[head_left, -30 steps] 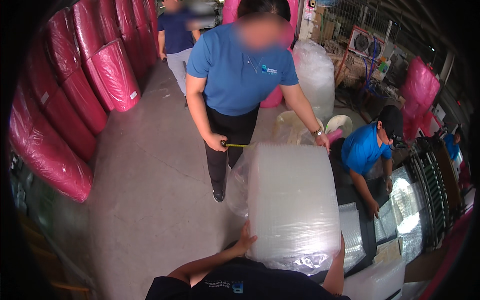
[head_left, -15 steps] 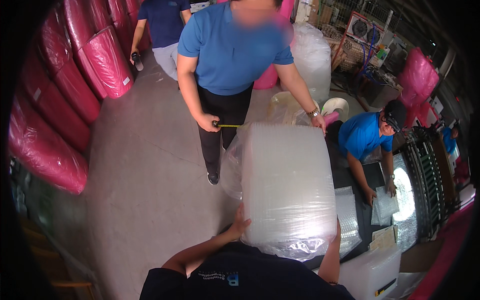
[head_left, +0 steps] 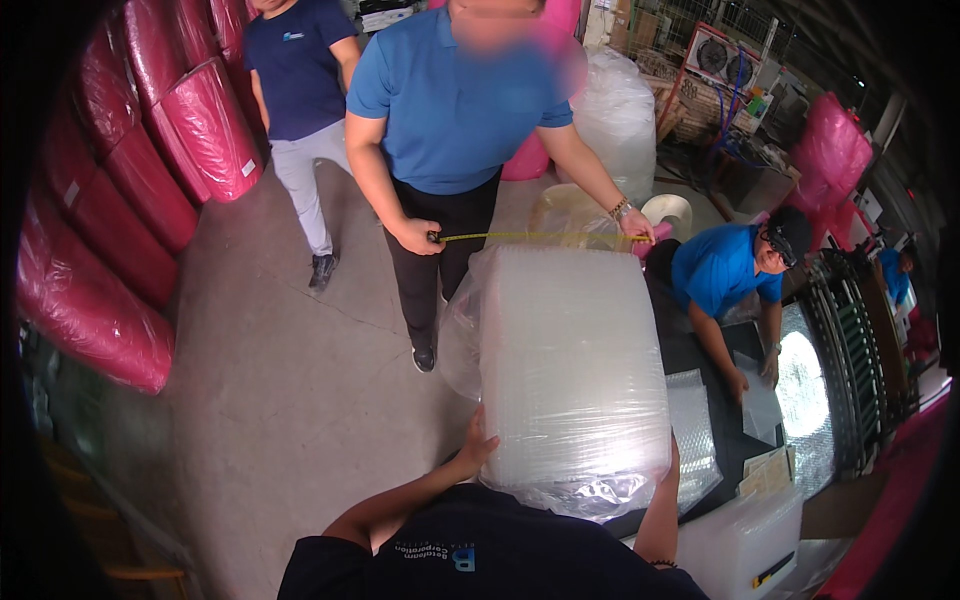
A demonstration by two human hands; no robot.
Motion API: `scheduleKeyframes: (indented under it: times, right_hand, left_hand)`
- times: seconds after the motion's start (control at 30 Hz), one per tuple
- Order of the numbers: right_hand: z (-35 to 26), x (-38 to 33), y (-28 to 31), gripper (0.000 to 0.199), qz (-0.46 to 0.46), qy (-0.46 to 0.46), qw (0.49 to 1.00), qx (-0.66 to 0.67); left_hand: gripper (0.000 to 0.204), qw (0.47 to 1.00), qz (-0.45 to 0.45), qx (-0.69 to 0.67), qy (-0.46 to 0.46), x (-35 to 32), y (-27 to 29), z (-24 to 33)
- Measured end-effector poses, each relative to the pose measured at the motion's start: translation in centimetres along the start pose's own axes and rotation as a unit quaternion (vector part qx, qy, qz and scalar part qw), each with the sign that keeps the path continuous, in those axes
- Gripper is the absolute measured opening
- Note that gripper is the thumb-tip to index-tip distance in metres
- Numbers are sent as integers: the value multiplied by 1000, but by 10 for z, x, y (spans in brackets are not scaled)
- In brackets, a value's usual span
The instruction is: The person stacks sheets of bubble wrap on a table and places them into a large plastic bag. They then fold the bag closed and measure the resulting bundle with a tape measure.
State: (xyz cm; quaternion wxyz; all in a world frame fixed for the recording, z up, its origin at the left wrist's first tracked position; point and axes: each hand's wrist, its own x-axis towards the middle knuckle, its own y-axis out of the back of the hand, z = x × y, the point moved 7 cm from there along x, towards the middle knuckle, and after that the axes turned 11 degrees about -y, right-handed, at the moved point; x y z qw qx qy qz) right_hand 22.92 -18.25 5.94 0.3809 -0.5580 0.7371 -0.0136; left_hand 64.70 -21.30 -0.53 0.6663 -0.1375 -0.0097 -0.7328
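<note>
A big block of stacked translucent plastic sheets (head_left: 575,360), wrapped in clear film, stands in front of me. My left hand (head_left: 481,443) grips its near left side, thumb and fingers showing against the film. My right forearm (head_left: 660,520) reaches to the near right side, where the block hides most of that hand's fingers. Across the far end, a person in a blue polo shirt (head_left: 460,110) stretches a yellow tape measure (head_left: 540,236) from one hand to the other, just above the block's far edge.
At right, a seated person in a blue shirt (head_left: 725,270) handles clear sheets on a dark table (head_left: 715,350). Beside me lies another sheet stack (head_left: 735,545) with a yellow-and-black cutter (head_left: 773,569). Pink wrapped rolls (head_left: 95,290) line the left; a person in navy (head_left: 300,75) stands behind.
The tape has been drawn out to the right across the block's far end. The person in navy has come forward. The seated person's sheet has shifted. My hands stay in place.
</note>
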Motion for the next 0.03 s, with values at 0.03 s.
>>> scheduleKeyframes:
  times: [0.03]
  right_hand:
    - [-1, -1, -2, 61, -1, 4, 1000, -9]
  left_hand:
    - [104, 1000, 5, -16, -7, 0, -2, -1]
